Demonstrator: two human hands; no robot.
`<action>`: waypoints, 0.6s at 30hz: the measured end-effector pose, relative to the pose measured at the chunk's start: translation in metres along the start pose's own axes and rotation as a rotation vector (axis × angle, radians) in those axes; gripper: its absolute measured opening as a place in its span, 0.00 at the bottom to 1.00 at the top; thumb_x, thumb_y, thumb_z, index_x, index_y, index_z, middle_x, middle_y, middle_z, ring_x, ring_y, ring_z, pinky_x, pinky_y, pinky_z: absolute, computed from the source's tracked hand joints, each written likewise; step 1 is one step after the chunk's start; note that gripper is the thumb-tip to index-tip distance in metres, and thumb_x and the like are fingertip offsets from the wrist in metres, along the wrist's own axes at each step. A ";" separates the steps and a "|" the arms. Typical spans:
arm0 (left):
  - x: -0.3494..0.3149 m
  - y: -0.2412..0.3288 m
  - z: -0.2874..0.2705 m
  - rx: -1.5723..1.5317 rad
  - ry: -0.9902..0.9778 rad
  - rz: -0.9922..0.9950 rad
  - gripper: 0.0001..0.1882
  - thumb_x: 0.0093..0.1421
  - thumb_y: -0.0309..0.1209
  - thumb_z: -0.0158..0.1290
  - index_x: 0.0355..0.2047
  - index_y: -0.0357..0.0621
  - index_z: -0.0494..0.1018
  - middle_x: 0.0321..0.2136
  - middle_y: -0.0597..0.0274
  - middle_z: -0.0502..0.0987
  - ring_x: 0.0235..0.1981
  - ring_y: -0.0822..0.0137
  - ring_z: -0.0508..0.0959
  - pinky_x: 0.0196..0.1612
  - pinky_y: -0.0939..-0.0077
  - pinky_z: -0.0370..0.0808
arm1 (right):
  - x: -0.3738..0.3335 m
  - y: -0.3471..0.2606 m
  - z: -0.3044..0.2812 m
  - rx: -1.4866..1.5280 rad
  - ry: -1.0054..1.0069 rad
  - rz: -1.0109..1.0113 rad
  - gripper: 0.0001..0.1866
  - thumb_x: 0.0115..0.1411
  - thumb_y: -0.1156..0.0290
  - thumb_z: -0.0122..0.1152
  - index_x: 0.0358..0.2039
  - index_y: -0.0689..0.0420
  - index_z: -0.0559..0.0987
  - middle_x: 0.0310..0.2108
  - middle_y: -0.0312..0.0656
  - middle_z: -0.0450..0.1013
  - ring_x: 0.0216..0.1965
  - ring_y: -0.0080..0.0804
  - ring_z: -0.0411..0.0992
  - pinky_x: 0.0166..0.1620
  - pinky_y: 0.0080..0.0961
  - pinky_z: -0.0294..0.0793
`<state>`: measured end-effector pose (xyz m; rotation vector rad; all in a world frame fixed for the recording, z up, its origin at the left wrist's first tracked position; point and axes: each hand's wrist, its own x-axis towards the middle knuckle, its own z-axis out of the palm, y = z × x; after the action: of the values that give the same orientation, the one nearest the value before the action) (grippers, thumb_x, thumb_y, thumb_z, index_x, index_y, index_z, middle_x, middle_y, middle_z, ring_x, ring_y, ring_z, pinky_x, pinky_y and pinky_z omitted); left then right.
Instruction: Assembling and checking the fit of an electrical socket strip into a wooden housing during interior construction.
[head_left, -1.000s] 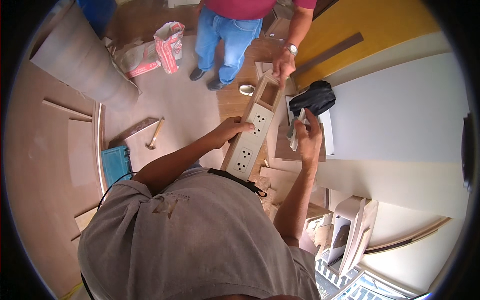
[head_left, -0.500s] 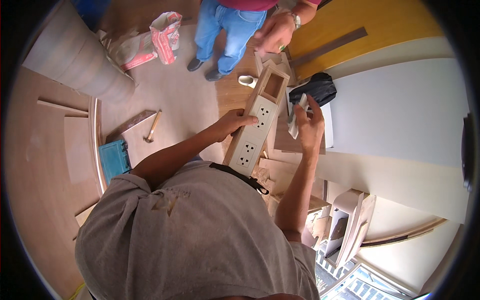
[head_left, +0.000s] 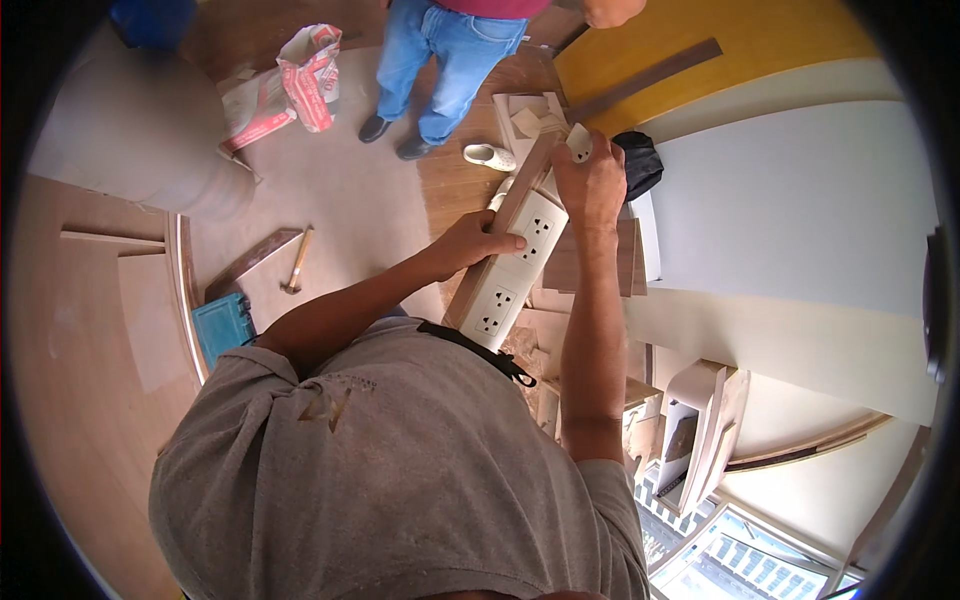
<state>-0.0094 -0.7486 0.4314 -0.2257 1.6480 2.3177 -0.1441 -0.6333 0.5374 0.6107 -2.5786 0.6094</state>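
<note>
A long, narrow wooden box [head_left: 472,288] slants away from my body, with white outlet plates [head_left: 513,272] set along its top. Gripping its left side is my left hand [head_left: 468,246], closed, its thumb lying over the far set outlet. At the box's far end, my right hand [head_left: 592,188] pinches another white outlet plate [head_left: 578,143] between its fingers. That hand covers most of the opening there, so I cannot tell whether the plate is seated in it.
A person in jeans [head_left: 450,55] stands opposite. A hammer [head_left: 298,262], a teal case [head_left: 224,326] and a torn red-and-white bag [head_left: 310,80] lie left on the floor. White clogs [head_left: 489,156] are beyond the box; a black bag [head_left: 642,165] is to its right.
My right hand has brought the white outlet plate from beside the box to its far-end opening. The other person's hand has drawn back toward the upper edge. My left hand keeps its grip.
</note>
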 end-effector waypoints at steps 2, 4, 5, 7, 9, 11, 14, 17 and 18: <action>0.004 -0.004 -0.003 0.036 0.008 0.052 0.38 0.51 0.47 0.67 0.51 0.27 0.72 0.41 0.48 0.80 0.40 0.62 0.81 0.46 0.70 0.76 | -0.002 -0.004 0.003 -0.060 -0.013 0.031 0.26 0.53 0.61 0.64 0.48 0.65 0.76 0.47 0.61 0.73 0.45 0.61 0.76 0.47 0.48 0.78; 0.006 -0.004 -0.005 0.039 -0.006 0.028 0.38 0.50 0.47 0.67 0.51 0.27 0.72 0.41 0.48 0.80 0.40 0.62 0.81 0.46 0.70 0.76 | -0.004 -0.004 0.007 -0.103 0.008 0.081 0.25 0.54 0.60 0.62 0.48 0.64 0.76 0.46 0.60 0.74 0.44 0.59 0.76 0.46 0.49 0.79; 0.006 -0.003 -0.005 0.043 -0.018 0.008 0.38 0.50 0.47 0.67 0.51 0.27 0.72 0.41 0.48 0.80 0.39 0.61 0.81 0.46 0.70 0.76 | -0.006 -0.005 0.008 -0.106 0.006 0.085 0.25 0.54 0.60 0.62 0.48 0.64 0.76 0.46 0.60 0.74 0.44 0.59 0.76 0.46 0.49 0.79; 0.008 -0.003 -0.005 0.047 -0.029 0.005 0.35 0.51 0.46 0.66 0.51 0.30 0.73 0.41 0.51 0.80 0.39 0.64 0.81 0.45 0.71 0.76 | -0.010 -0.006 0.011 -0.146 -0.052 0.140 0.26 0.55 0.58 0.62 0.49 0.64 0.76 0.47 0.60 0.73 0.47 0.58 0.75 0.49 0.49 0.77; 0.009 -0.004 -0.004 0.051 -0.040 0.000 0.33 0.52 0.45 0.65 0.51 0.32 0.73 0.41 0.54 0.80 0.40 0.66 0.80 0.44 0.71 0.75 | -0.017 -0.006 0.011 -0.215 -0.013 0.115 0.27 0.57 0.58 0.61 0.50 0.65 0.75 0.48 0.60 0.73 0.49 0.58 0.73 0.51 0.49 0.75; 0.010 -0.005 -0.003 0.026 -0.049 -0.044 0.33 0.52 0.46 0.65 0.51 0.33 0.74 0.39 0.55 0.80 0.38 0.67 0.80 0.40 0.73 0.75 | -0.021 0.006 0.015 -0.287 0.033 0.106 0.27 0.59 0.57 0.59 0.51 0.65 0.75 0.49 0.60 0.73 0.51 0.58 0.72 0.54 0.49 0.72; 0.017 -0.005 -0.002 0.083 -0.089 -0.025 0.32 0.53 0.47 0.64 0.51 0.34 0.73 0.38 0.56 0.79 0.36 0.69 0.79 0.36 0.74 0.75 | -0.034 0.043 0.026 -0.014 0.079 0.089 0.24 0.63 0.61 0.57 0.55 0.64 0.74 0.52 0.59 0.72 0.53 0.59 0.69 0.58 0.47 0.68; 0.030 -0.011 0.003 0.097 -0.188 -0.118 0.31 0.55 0.46 0.61 0.51 0.35 0.73 0.38 0.57 0.79 0.35 0.70 0.78 0.35 0.75 0.75 | -0.058 0.070 0.015 0.598 0.140 0.540 0.25 0.67 0.67 0.56 0.62 0.64 0.69 0.56 0.58 0.68 0.56 0.50 0.69 0.61 0.40 0.67; 0.030 -0.008 0.005 0.084 -0.243 -0.110 0.30 0.56 0.46 0.61 0.50 0.34 0.73 0.37 0.58 0.79 0.35 0.69 0.79 0.34 0.75 0.75 | -0.070 0.083 0.024 0.631 0.132 0.579 0.25 0.69 0.63 0.52 0.64 0.61 0.68 0.61 0.58 0.65 0.61 0.49 0.66 0.63 0.38 0.64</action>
<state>-0.0354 -0.7377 0.4172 -0.0156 1.5666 2.0968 -0.1355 -0.5558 0.4577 -0.0318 -2.4026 1.6219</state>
